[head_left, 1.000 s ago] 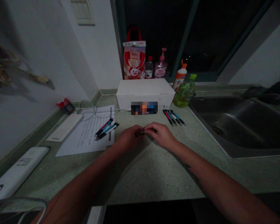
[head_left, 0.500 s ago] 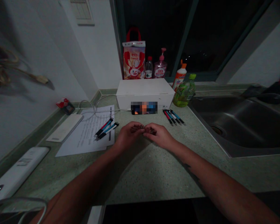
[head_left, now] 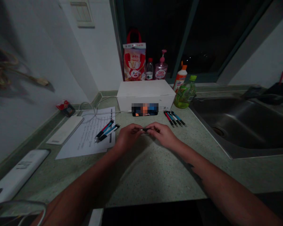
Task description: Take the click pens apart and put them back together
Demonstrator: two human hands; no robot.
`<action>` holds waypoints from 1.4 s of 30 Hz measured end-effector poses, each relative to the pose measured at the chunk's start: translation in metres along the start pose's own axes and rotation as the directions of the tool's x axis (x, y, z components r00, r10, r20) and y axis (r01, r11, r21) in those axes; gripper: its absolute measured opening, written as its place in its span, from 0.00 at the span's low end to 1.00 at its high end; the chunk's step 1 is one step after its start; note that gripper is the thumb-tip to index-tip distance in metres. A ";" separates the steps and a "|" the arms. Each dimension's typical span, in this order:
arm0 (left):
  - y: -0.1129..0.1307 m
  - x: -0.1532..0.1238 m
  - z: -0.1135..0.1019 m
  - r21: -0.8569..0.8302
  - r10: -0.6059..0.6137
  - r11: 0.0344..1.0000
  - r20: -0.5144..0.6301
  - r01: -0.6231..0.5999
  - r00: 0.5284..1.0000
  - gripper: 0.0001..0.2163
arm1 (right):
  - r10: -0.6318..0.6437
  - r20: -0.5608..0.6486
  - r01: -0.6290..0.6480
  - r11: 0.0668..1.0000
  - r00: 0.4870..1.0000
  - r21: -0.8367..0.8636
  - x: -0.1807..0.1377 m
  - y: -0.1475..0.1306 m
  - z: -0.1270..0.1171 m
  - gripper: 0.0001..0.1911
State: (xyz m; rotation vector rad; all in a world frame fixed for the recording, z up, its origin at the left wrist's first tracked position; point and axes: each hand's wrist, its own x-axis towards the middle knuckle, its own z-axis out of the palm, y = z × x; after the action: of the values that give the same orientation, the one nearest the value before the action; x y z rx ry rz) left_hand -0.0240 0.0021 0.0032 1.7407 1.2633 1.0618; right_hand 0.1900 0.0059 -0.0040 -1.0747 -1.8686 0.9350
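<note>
Over the speckled green counter (head_left: 143, 175) my left hand (head_left: 127, 138) and my right hand (head_left: 162, 134) meet, both pinched on one thin pen (head_left: 145, 129) held level between them. Most of the pen is hidden by my fingers. To the left, a few pens (head_left: 106, 130) lie on a printed paper sheet (head_left: 89, 138). Several more pens (head_left: 174, 118) lie to the right, in front of a white box (head_left: 145, 91).
A steel sink (head_left: 240, 125) fills the right side. Behind the box stand a red bag (head_left: 134, 61), a small bottle (head_left: 150, 69), a pump bottle (head_left: 161, 67), an orange-capped bottle (head_left: 181, 78) and a green bottle (head_left: 185, 92). A white device (head_left: 16, 177), a notepad (head_left: 64, 129) and a cable (head_left: 91, 110) lie left.
My hands have drawn slightly apart, so a short stretch of the pen now shows between my fingertips. The camera has tilted a little.
</note>
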 end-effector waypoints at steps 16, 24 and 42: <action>0.006 0.000 -0.001 0.095 -0.075 0.992 -0.035 0.078 0.997 0.08 | 0.028 -0.108 -0.031 0.999 0.994 -0.026 0.001 0.001 0.003 0.10; 0.004 0.000 0.001 0.082 -0.061 0.995 -0.025 0.063 0.998 0.07 | 0.065 -0.073 -0.064 0.998 0.995 0.009 0.001 0.003 0.006 0.10; 0.003 -0.001 0.001 0.089 -0.051 0.995 -0.003 0.051 0.999 0.05 | 0.094 -0.044 -0.090 0.993 0.995 0.081 0.001 0.006 0.007 0.12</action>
State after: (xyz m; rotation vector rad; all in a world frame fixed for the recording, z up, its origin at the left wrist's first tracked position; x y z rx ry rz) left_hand -0.0222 0.0003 0.0049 1.7644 1.3672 0.9910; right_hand 0.1857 0.0078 -0.0114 -1.1336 -1.7412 1.0188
